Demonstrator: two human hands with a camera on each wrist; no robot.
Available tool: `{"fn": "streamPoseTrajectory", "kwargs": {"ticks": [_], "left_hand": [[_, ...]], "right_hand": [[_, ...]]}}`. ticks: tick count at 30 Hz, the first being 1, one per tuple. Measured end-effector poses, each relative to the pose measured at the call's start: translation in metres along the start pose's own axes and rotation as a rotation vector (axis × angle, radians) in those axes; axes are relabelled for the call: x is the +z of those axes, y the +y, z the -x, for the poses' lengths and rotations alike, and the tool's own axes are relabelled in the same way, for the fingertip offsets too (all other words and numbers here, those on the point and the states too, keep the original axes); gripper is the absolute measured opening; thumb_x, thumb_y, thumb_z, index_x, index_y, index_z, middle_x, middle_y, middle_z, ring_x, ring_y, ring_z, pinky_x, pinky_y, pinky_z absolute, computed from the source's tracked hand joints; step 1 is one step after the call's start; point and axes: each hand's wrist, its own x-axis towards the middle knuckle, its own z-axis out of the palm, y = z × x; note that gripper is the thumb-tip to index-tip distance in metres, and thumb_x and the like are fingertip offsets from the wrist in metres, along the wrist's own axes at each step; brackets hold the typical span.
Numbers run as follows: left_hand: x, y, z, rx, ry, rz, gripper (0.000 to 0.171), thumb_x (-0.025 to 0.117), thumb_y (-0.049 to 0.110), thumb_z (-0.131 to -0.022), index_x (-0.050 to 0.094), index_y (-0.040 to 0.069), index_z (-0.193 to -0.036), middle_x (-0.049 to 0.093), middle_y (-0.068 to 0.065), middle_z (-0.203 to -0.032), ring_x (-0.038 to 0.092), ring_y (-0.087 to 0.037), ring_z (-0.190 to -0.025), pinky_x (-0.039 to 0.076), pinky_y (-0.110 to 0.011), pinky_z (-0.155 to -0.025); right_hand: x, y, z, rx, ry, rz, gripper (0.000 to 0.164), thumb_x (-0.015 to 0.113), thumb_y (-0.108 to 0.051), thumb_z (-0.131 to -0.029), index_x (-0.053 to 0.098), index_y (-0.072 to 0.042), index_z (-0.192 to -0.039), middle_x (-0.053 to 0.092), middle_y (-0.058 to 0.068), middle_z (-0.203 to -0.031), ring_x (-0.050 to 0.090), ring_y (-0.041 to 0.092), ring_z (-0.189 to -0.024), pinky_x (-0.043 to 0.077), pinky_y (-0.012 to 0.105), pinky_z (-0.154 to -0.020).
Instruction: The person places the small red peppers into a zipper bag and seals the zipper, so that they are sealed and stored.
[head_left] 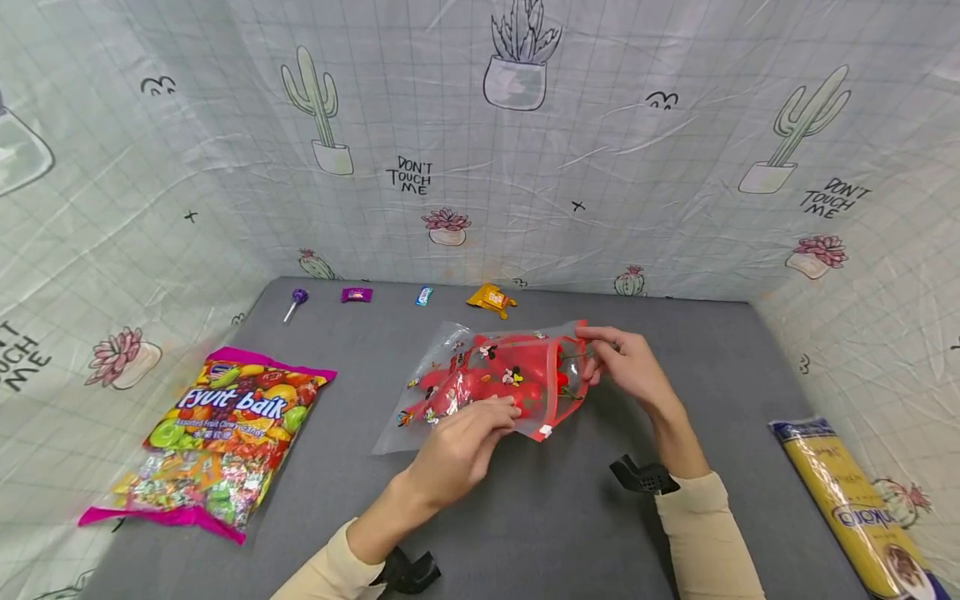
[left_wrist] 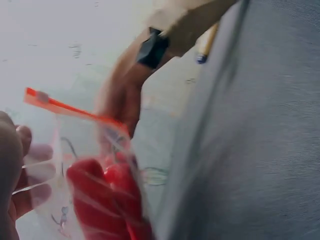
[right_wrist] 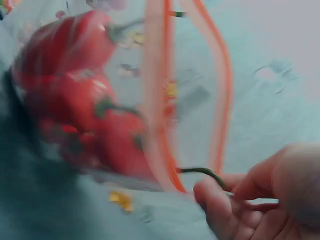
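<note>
A clear zip bag with a red zip strip and cartoon prints lies on its side in the middle of the table. Several glossy red peppers with green stems fill it. My left hand grips its near side; through the plastic in the left wrist view, fingers show behind it. At the gaping mouth on the right, my right hand pinches a green pepper stem between thumb and fingers. Its index finger lies along the mouth's red edge. The zip slider sits at the near corner.
A large fruit candy bag lies at left. Along the back edge are a purple lollipop, a purple candy, a small blue-white candy and a yellow-wrapped sweet. A yellow packet lies at far right. Patterned sheeting encloses the table.
</note>
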Motion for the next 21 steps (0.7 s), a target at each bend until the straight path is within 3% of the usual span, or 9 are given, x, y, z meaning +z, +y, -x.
{"fn": "streamPoseTrajectory", "kwargs": {"ticks": [3,7,9,12,14,16,18,21], "left_hand": [[-0.014,-0.001,-0.005,-0.061,0.095,0.081,0.013,0.06,0.009,-0.091,0.059,-0.001,-0.099,0.069,-0.01,-0.103,0.068,-0.022,-0.1,0.051,-0.028,-0.094],[-0.03,-0.003,-0.01,-0.123,0.219,0.207,0.012,0.056,0.003,-0.091,0.054,-0.007,-0.099,0.069,-0.016,-0.103,0.068,-0.023,-0.1,0.05,-0.026,-0.095],[-0.038,-0.004,-0.012,-0.135,0.288,0.268,0.012,0.055,-0.002,-0.09,0.051,-0.011,-0.097,0.069,-0.019,-0.103,0.069,-0.02,-0.095,0.052,-0.017,-0.086],[-0.049,-0.005,-0.015,-0.181,0.394,0.369,0.011,0.053,-0.009,-0.089,0.047,-0.016,-0.095,0.07,-0.019,-0.104,0.07,-0.018,-0.095,0.054,-0.016,-0.079],[-0.056,-0.005,-0.016,-0.231,0.482,0.461,0.011,0.051,-0.014,-0.088,0.044,-0.019,-0.094,0.07,-0.016,-0.1,0.07,-0.015,-0.091,0.054,-0.016,-0.074],[-0.063,-0.004,-0.017,-0.298,0.549,0.55,0.01,0.048,-0.016,-0.088,0.043,-0.02,-0.096,0.071,-0.013,-0.099,0.07,-0.018,-0.093,0.056,-0.026,-0.082],[-0.069,-0.004,-0.018,-0.35,0.595,0.629,0.011,0.044,-0.018,-0.089,0.042,-0.018,-0.099,0.07,-0.014,-0.099,0.07,-0.02,-0.091,0.056,-0.028,-0.084],[-0.073,-0.004,-0.02,-0.411,0.597,0.697,0.016,0.04,-0.018,-0.091,0.043,-0.013,-0.105,0.07,-0.017,-0.101,0.069,-0.025,-0.095,0.054,-0.035,-0.09]], "right_hand": [[-0.01,-0.012,0.013,-0.074,0.032,0.168,0.029,0.052,-0.015,-0.096,0.06,-0.012,-0.124,0.062,0.015,-0.082,0.059,0.024,-0.061,0.049,0.027,-0.054],[-0.012,-0.027,0.026,-0.245,0.148,0.391,0.024,0.068,-0.011,-0.086,0.068,-0.015,-0.109,0.064,0.0,-0.088,0.059,0.011,-0.061,0.046,0.022,-0.053],[-0.011,-0.033,0.03,-0.349,0.234,0.473,0.02,0.073,-0.009,-0.08,0.071,-0.014,-0.1,0.063,-0.002,-0.087,0.055,0.005,-0.063,0.044,0.018,-0.055],[-0.011,-0.044,0.036,-0.494,0.347,0.506,0.018,0.078,-0.004,-0.073,0.072,-0.013,-0.089,0.057,0.004,-0.094,0.047,0.008,-0.081,0.038,0.016,-0.066],[-0.012,-0.052,0.04,-0.571,0.397,0.459,0.021,0.079,0.001,-0.07,0.071,-0.011,-0.085,0.054,0.008,-0.097,0.042,0.01,-0.088,0.034,0.018,-0.072],[-0.013,-0.06,0.046,-0.639,0.402,0.354,0.024,0.077,0.008,-0.068,0.069,-0.007,-0.085,0.054,0.01,-0.1,0.044,0.012,-0.095,0.035,0.017,-0.077],[-0.013,-0.067,0.051,-0.725,0.342,0.145,0.023,0.072,0.016,-0.069,0.065,0.001,-0.086,0.058,0.012,-0.097,0.051,0.013,-0.093,0.041,0.016,-0.079],[-0.011,-0.075,0.06,-0.841,0.209,-0.158,0.016,0.065,0.019,-0.074,0.06,0.012,-0.088,0.062,0.012,-0.092,0.057,0.015,-0.086,0.049,0.017,-0.073]]}}
